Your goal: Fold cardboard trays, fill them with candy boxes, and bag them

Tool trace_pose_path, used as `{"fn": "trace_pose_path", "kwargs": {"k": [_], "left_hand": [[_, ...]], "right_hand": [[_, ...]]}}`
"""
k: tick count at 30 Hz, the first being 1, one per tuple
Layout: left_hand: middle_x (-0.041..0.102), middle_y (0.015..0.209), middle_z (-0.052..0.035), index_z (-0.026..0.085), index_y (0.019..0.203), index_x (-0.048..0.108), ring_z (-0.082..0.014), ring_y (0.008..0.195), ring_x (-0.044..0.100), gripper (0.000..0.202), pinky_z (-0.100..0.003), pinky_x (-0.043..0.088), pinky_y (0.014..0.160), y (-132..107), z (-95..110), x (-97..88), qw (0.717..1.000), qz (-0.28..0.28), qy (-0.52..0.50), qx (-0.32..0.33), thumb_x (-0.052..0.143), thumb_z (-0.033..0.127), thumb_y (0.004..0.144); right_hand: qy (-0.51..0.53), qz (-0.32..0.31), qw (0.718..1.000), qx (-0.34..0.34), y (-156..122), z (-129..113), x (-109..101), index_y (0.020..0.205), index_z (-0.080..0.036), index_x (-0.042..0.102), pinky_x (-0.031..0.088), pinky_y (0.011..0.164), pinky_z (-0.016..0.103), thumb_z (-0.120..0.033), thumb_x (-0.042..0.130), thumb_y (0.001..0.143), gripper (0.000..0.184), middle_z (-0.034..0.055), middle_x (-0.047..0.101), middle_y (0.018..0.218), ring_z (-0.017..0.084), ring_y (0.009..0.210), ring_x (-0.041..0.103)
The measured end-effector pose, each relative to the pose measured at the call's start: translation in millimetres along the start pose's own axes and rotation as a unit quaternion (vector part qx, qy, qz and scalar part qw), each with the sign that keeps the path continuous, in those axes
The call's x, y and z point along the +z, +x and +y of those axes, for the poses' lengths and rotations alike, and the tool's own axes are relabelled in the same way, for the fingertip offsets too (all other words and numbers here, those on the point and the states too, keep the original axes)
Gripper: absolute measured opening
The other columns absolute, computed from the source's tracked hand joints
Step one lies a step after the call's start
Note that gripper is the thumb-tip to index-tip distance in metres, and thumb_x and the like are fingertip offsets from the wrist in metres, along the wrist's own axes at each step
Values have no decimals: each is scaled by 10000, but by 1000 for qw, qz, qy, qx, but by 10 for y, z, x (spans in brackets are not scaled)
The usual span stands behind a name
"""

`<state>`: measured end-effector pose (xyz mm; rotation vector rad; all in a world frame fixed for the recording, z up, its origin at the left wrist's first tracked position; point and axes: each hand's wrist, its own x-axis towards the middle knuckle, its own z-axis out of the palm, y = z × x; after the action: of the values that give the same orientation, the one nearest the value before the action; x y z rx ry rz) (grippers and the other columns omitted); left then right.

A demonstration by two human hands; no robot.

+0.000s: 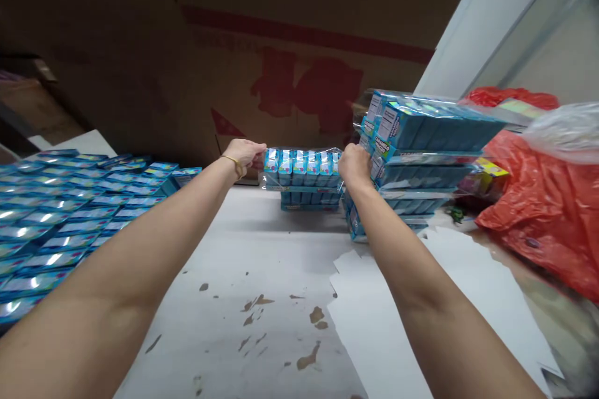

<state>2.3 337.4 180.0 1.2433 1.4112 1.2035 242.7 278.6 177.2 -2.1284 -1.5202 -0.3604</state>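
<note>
Both arms reach forward over a white table [262,274]. My left hand [246,154] pinches the left end of a clear-wrapped pack of small blue boxes [302,168]. My right hand [354,165] grips the pack's right end. The pack rests on top of another wrapped pack [309,198] at the back of the table. A thin gold bracelet sits on my left wrist.
A taller stack of wrapped blue packs [421,162] stands right of my right hand. Several loose blue boxes [60,212] cover the left side. Red plastic bags [543,212] lie at the right, white paper sheets [384,318] in front. A large cardboard carton [281,43] stands behind.
</note>
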Motion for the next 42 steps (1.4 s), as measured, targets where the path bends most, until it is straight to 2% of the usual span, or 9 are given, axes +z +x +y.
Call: {"fn": "trace_pose_path", "kwargs": {"k": [8, 12, 15, 17, 21, 26, 32, 39, 42], "left_hand": [[551, 597, -16, 114, 666, 568, -55, 447, 426, 153, -169, 281, 395, 287, -164, 359, 999, -32, 36, -10, 609, 261, 663], [602, 817, -51, 132, 948, 581, -96, 604, 526, 360, -178, 342, 461, -282, -361, 38, 998, -7, 58, 31, 615, 337, 654], [601, 991, -93, 150, 997, 594, -137, 726, 568, 430, -213, 392, 542, -1032, -702, -353, 990, -125, 63, -12, 593, 419, 662], [612, 1004, -94, 160, 966, 619, -144, 720, 568, 404, -231, 400, 561, -1559, -997, -588, 976, -195, 88, -44, 568, 443, 682], [647, 909, -73, 193, 968, 628, -177, 713, 580, 391, -270, 423, 574, -2433, -1513, -833, 959, -240, 127, -86, 537, 464, 702], [632, 964, -58, 249, 1040, 595, -204, 804, 583, 345, -328, 470, 701, -3197, -1792, -868, 956, -218, 194, 35, 502, 411, 751], [292, 1386, -94, 210, 1370, 174, -257, 1245, 297, 736, -417, 316, 1005, -3518, -2143, -1139, 872, -165, 375, 267, 530, 267, 728], [267, 1406, -83, 238, 1355, 228, -275, 1286, 221, 736, -447, 278, 989, -3441, -2516, -1481, 787, -222, 526, 232, 526, 175, 685], [322, 1384, -52, 316, 1259, 404, -264, 1276, 254, 527, -450, 286, 958, -3483, -2585, -1395, 781, -207, 527, 264, 509, 206, 755]], "right_hand": [[-78, -18, 995, -66, 9, -98, 113, 1090, -88, 501, 450, 675, 312, -77, 232, 850, 361, 176, 517, 1037, 223, 848, 600], [-36, -181, 959, -216, -1173, 407, -140, 1252, -223, 392, 456, 755, 380, -360, 331, 855, 424, 133, 514, 1152, 262, 984, 555], [13, -357, 892, -278, -2502, 1247, -169, 1337, -339, 253, 440, 837, 434, -533, 576, 612, 817, 91, 449, 1283, 312, 1152, 433], [39, -341, 891, -296, -3263, 1831, -95, 1352, -400, 107, 420, 829, 490, -535, 636, 458, 1047, 48, 335, 1363, 333, 1219, 328], [85, -265, 911, -303, -3961, 2366, -37, 1329, -445, 145, 409, 875, 456, -226, 512, 601, 844, -16, 390, 1328, 235, 1206, 376], [39, -270, 909, -314, -3795, 1241, -240, 1301, -234, 358, 449, 863, 378, -84, 358, 709, 611, 99, 458, 1276, 232, 1158, 447], [107, -352, 870, -327, -3515, -373, -191, 1081, -191, 530, 478, 680, 349, -463, 411, 804, 407, 90, 619, 1034, 239, 822, 617], [138, -371, 788, -471, -3802, 185, 20, 1348, -198, 258, 272, 995, 455, -568, 646, 587, 932, 122, 235, 1410, 313, 1287, 195], [132, -336, 772, -522, -4048, 403, 102, 1350, -235, 248, 180, 1030, 497, -344, 631, 700, 762, 84, 258, 1407, 277, 1301, 168]]}}
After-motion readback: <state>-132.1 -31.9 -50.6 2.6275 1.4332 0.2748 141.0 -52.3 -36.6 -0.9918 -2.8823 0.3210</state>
